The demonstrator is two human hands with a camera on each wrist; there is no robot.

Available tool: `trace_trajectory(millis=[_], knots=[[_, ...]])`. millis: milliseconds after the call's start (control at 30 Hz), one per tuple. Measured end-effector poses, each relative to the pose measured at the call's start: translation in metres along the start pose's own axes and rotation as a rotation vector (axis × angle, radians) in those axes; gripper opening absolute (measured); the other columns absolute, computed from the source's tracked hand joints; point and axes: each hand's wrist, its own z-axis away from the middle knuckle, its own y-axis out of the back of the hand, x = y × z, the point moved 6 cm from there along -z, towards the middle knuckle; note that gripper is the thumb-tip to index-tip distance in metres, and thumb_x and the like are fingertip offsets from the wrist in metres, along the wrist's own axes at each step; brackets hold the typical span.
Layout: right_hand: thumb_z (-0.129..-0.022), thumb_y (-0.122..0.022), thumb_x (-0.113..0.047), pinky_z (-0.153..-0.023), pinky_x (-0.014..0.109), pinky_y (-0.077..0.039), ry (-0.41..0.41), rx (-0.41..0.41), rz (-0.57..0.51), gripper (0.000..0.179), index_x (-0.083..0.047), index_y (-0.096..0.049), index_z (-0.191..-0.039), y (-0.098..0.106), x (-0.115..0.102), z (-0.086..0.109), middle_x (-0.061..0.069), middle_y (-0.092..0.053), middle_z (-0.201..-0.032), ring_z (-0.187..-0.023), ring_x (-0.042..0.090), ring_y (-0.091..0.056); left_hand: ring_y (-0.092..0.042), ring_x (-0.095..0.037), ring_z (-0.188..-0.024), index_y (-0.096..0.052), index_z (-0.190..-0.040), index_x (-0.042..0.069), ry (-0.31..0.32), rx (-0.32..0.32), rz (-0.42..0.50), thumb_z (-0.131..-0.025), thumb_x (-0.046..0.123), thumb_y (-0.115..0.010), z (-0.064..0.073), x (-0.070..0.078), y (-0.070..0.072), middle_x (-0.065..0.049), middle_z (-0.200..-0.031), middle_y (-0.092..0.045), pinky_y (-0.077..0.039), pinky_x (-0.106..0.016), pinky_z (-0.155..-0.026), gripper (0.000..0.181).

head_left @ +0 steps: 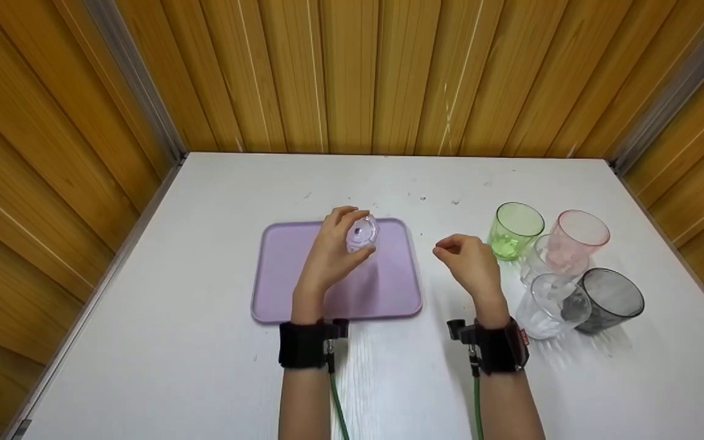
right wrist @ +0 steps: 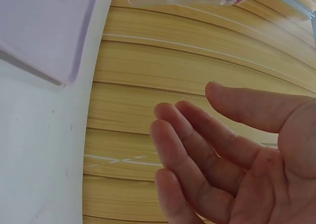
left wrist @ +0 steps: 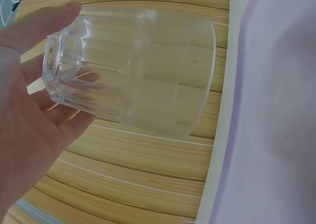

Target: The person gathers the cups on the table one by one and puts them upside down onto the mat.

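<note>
The left hand (head_left: 327,256) pinches a clear, facet-based cup (left wrist: 143,70); the right hand (head_left: 473,266) has loosely bent fingers (right wrist: 185,167). The right wrist view crops the cup.

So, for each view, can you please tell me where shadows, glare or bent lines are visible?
Head view: a soft shadow on the purple tray, bright streaks on the white table in front of the gray glass; left wrist view: pale highlights on the held glass, a blurry shadow across the tray; right wrist view: the wall planks look curved, probably wide-angle distortion.
</note>
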Motion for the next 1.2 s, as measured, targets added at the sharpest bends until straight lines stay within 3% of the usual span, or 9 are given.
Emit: trace_trajectory(millis=[300,533,1200], knots=[[-0.083,-0.060,-0.024,-0.064,0.038,-0.047,-0.039,-0.005,0.041,0.024,-0.007,-0.069,-0.097,0.011,0.006,0.004,0.012,-0.068,-0.098,-0.089,0.029,-0.063,-0.046,-0.023,-0.114,-0.053,-0.123,0.011,0.039,0.005,-0.032,-0.073,0.017,-0.075,0.002,-0.007,0.004,-0.009,-0.125,-0.047,-0.043,-0.035,-0.095,0.055],[-0.083,-0.060,-0.025,-0.061,0.035,-0.046,-0.032,-0.009,0.061,0.024,-0.006,-0.069,-0.096,0.016,0.011,0.005,0.014,-0.068,-0.097,-0.087,0.030,-0.062,-0.046,-0.025,-0.115,-0.053,-0.122,0.009,0.031,0.005,-0.059,-0.073,0.016,-0.075,0.003,-0.011,0.003,-0.011,-0.124,-0.048,-0.043,-0.037,-0.095,0.054],[-0.083,-0.059,-0.030,-0.054,0.032,-0.043,-0.137,-0.034,0.125,0.029,-0.008,-0.068,-0.099,0.038,0.023,0.012,0.015,-0.066,-0.101,-0.087,0.032,-0.060,-0.048,-0.028,-0.113,-0.054,-0.121,0.009,0.056,0.046,-0.090,-0.072,0.016,-0.076,0.004,-0.019,0.007,-0.012,-0.122,-0.050,-0.041,-0.040,-0.096,0.054]])
